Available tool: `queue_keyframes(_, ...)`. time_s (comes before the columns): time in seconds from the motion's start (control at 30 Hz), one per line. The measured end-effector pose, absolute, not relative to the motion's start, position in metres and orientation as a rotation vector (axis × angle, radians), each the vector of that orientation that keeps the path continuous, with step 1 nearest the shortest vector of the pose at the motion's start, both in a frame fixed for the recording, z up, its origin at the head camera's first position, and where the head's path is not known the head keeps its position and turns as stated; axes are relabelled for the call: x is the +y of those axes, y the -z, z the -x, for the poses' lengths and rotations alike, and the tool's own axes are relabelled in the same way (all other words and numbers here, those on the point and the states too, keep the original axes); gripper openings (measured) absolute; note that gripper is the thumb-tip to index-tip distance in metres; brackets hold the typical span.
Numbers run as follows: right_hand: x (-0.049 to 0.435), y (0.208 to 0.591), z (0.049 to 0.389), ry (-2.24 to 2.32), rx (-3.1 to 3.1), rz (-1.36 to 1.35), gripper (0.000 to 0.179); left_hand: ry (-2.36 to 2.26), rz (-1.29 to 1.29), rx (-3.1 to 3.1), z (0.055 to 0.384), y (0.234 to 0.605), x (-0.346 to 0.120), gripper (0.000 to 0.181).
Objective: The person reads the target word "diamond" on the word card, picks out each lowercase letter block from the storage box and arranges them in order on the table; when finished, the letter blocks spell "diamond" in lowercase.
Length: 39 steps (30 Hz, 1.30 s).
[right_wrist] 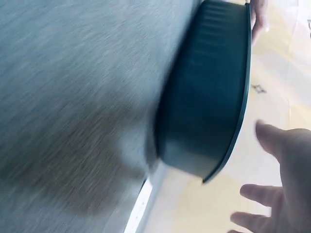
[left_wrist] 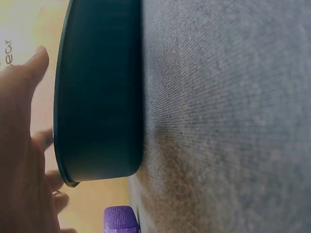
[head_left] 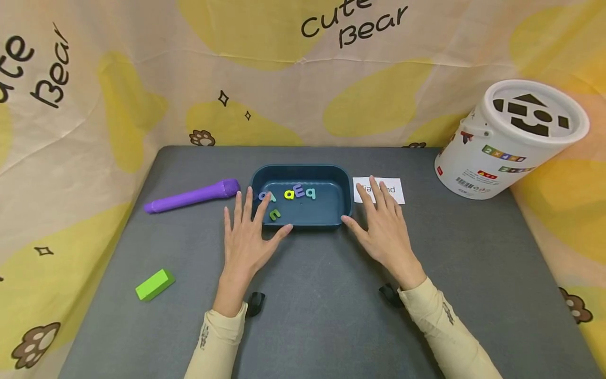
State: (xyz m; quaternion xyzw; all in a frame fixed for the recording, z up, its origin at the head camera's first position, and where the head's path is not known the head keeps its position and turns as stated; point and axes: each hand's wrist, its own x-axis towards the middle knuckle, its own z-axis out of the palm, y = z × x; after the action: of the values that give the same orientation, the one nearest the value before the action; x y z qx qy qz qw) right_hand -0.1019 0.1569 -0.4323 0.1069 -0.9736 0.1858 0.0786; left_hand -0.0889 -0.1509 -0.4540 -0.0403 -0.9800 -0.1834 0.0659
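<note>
A dark teal rectangular tray sits on the grey table, holding several small coloured letters, among them a green n and a yellow letter. At its left end my left hand is spread, fingers over the rim and thumb by the front left corner. My right hand is spread too, its thumb at the front right corner and its fingers over a white word card. That card lies right of the tray, its printed word partly covered by fingers. Neither hand grips anything.
Left of the tray lies a purple toy microphone. A lime green block rests at the table's left side. At the back right stands a white lidded bucket with shaped holes. Patterned cloth hangs behind the table.
</note>
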Motion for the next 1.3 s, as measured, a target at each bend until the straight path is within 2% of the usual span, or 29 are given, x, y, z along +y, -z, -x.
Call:
queue_keyframes(0.13, 0.138, 0.428, 0.112, -0.608, -2.809, -0.501, 0.067, 0.668, 0.031, -2.952, 0.089, 0.455, -0.149, 0.097)
queue_keyframes(0.27, 0.115, 0.426, 0.131, -0.685, -2.814, -0.659, 0.049, 0.813, -0.079, -2.955, 0.089, 0.455, -0.148, 0.106)
queue_keyframes(0.4, 0.094, 0.428, 0.154, -0.751, -2.932, -0.7, 0.048, 0.903, -0.138, -2.956, 0.088, 0.454, -0.148, 0.113)
queue_keyframes(0.7, 0.067, 0.442, 0.188, -0.64, -3.058, -0.742, 0.048, 0.967, -0.176, -2.965, 0.089, 0.452, -0.147, 0.114)
queue_keyframes(1.07, 0.062, 0.447, 0.193, -0.632, -3.059, -0.744, 0.035, 1.018, -0.196, -2.964, 0.09, 0.453, -0.147, 0.115)
queue_keyframes(1.3, 0.067, 0.443, 0.188, -0.805, -3.012, -0.718, 0.01, 1.037, -0.206, -2.968, 0.09, 0.453, -0.147, 0.115)
